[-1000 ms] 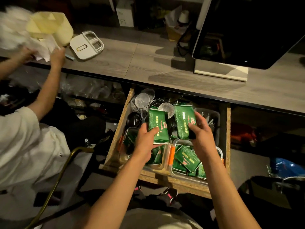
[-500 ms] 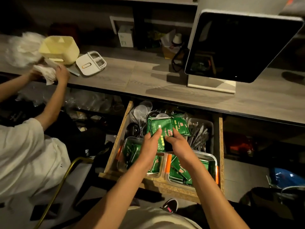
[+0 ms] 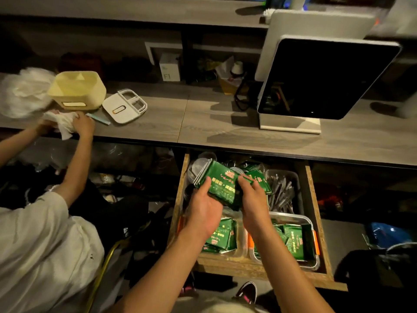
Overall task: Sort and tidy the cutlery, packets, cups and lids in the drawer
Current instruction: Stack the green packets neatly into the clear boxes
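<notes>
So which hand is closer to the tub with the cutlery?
The right hand. It grips the green packets right beside the cutlery tub; the left hand holds the stack's other side, farther away.

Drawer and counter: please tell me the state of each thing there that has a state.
Drawer: pulled open.
Green packets: stacked, gripped by both hands.
Left hand: holds the stack.
Right hand: holds the stack.
Clear tubs: open, with packets inside.
Screen: dark.
Yellow box: lidless.

A takeaway shop counter: a till screen (image 3: 325, 80) on the worktop (image 3: 203, 123) above a drawer (image 3: 180, 199) of sachets (image 3: 222, 188).
</notes>
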The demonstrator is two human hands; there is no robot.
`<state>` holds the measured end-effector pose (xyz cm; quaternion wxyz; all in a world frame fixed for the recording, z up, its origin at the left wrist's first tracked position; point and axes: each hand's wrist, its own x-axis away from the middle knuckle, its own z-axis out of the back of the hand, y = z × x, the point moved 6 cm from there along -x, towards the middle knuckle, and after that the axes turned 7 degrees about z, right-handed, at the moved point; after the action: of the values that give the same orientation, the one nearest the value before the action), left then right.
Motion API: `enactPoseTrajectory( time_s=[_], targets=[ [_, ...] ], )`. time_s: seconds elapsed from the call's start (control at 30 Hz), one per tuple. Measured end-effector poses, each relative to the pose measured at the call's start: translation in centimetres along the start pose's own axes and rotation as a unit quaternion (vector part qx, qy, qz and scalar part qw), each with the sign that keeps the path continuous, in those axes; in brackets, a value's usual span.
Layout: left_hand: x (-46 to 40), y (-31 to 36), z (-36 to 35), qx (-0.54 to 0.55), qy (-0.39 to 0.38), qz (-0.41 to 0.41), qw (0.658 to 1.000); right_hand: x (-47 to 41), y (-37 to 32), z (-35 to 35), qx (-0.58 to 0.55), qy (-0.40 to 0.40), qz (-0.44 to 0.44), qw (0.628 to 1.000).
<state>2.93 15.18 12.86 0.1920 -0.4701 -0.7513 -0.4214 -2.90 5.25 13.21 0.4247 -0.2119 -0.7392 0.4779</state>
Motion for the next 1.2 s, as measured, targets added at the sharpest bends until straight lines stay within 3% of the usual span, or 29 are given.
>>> enactPoseTrajectory(
  time_s=[0.13,0.27,0.33,0.5,0.7,0.97,1.2],
  targets=[
    [-0.8,0.6,3.0,-0.107,0.052,-0.061,0.991,1.7,2.7,-2.4,0.005,0.038,-0.031,0.999],
    [-1.4,2.4,4.4,-0.122,-0.022,-0.076,0.989,3.5,5.3,-5.6,-0.075,-0.058,-0.094,0.991],
    [-2.2,3.0,5.7,-0.089,-0.044,-0.043,0.994,3.3,6.3,-5.6,-0.052,-0.089,-0.087,0.991],
    [-4.6,2.9,10.5,-0.072,-0.034,0.055,0.995,0.9,9.5,-2.0,-0.002,0.011,-0.048,0.999],
    [-7.9,1.1,16.2,-0.119,0.028,0.117,0.985,-2.9,17.1,-0.2,0.085,0.072,-0.093,0.989],
    [-10.5,-0.3,21.9,-0.127,0.131,0.127,0.975,-4.8,24.9,-3.5,0.246,-0.081,-0.143,0.955],
    [-11.0,0.0,23.8,-0.137,0.162,0.108,0.971,-5.3,26.8,-7.1,0.163,-0.143,-0.156,0.964]
  ],
)
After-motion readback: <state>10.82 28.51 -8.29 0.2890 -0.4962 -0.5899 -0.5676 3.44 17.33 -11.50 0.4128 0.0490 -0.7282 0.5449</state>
